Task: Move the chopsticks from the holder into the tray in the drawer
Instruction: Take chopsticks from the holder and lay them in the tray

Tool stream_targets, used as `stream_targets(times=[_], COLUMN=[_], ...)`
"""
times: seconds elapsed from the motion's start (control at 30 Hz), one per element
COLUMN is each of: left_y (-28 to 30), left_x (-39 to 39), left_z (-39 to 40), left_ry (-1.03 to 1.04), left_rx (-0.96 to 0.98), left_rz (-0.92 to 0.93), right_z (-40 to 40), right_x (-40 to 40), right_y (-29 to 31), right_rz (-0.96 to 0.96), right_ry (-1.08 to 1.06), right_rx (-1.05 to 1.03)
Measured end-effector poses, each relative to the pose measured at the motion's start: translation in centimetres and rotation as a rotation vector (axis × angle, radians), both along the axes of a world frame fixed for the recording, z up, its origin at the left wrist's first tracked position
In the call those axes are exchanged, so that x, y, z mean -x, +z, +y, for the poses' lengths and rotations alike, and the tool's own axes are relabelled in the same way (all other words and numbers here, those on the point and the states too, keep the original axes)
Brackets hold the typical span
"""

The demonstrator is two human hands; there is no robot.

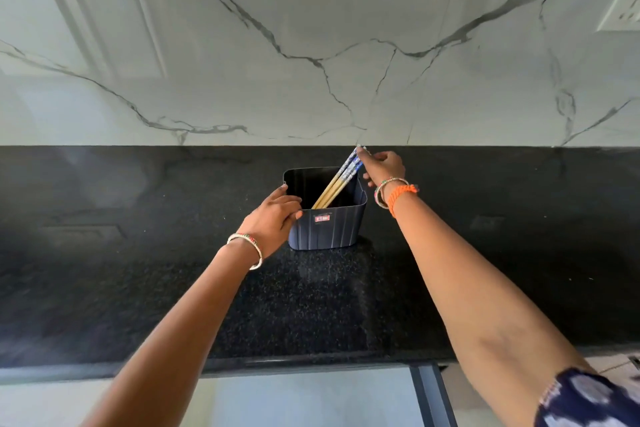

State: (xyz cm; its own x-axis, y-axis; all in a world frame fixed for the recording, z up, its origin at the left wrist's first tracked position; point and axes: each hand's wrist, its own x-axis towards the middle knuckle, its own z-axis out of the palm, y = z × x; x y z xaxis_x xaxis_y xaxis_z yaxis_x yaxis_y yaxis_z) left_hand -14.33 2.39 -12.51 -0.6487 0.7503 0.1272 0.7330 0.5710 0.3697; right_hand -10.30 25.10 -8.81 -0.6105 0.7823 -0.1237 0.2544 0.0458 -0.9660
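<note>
Right fingers [372,160] pinch chopsticks' [341,180] tops; left fingers [289,204] clasp holder [332,229] rim.

Chopsticks [341,177]: wooden, blue-patterned tops; leaning right inside holder. Holder [327,229]: dark ribbed plastic, upright on black counter [138,288].

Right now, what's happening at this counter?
A person is emptying a dark holder on the black counter. The left hand steadies the holder's rim, while the right hand pinches the patterned tops of the chopsticks. Their lower ends are inside the holder; no drawer tray is visible.
</note>
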Motion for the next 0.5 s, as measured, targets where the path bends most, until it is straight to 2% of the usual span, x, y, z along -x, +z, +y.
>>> stream_targets(times=[0.13,0.33,0.5], left_y=[-0.4,-0.3,-0.3], left_x=[0.3,0.2,-0.1], left_z=[0.0,0.5,1.2], left_ry=[0.054,0.077,0.115], left_rx=[-0.062,-0.060,-0.034], left_rz=[0.018,0.014,0.046], right_z=[1.5,1.8,1.4], right_x=[1.8,3.1,2.5], right_y=[-0.5,-0.7,0.3], right_rz=[-0.094,-0.092,-0.005], right_ry=[0.056,0.198,0.200], right_rx=[-0.022,-0.346,-0.506])
